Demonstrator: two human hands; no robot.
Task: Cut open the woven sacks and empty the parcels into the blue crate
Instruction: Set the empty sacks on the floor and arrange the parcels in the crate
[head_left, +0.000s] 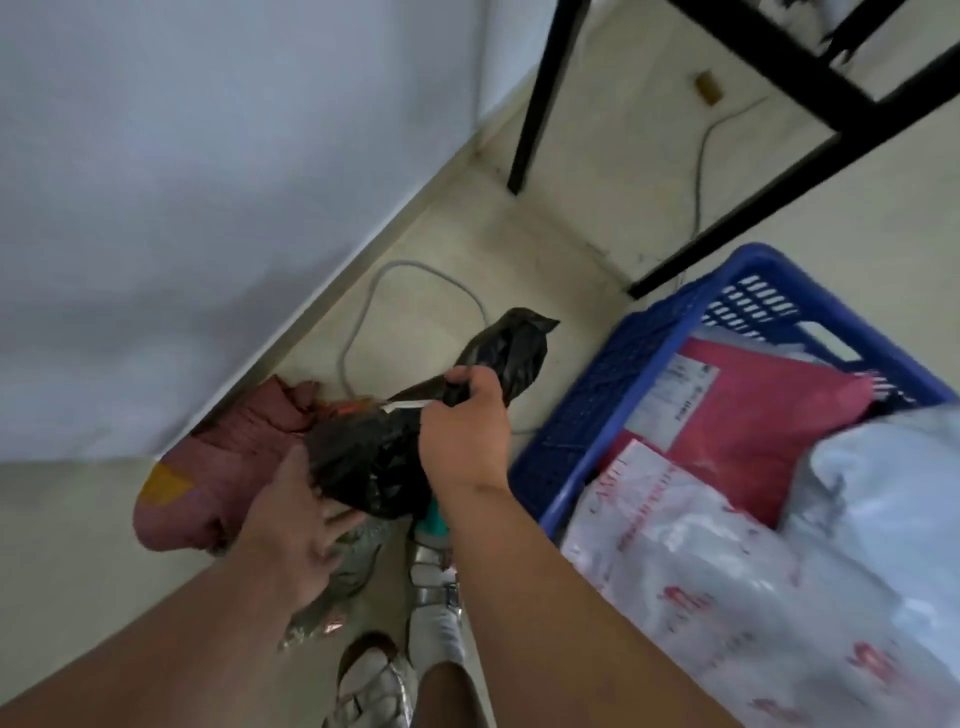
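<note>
A black plastic parcel (363, 452) hangs in the air above the floor, left of the blue crate (597, 395). My right hand (465, 431) grips its upper part, fingers curled over the crumpled plastic. My left hand (296, 525) supports the parcel's lower end from below with spread fingers. A reddish woven sack (228, 462) with a patch of yellow tape lies crumpled on the floor by the wall, just behind the parcel. The crate holds a pink mailer (769, 410), a white mailer with red print (691, 561) and a grey-white bag (893, 493).
A grey cable (363, 312) loops on the floor by the wall. Black metal table legs (540, 98) stand beyond the crate. A grey-green bag (353, 566) lies under my left hand. My feet in silver sandals (374, 680) are at the bottom.
</note>
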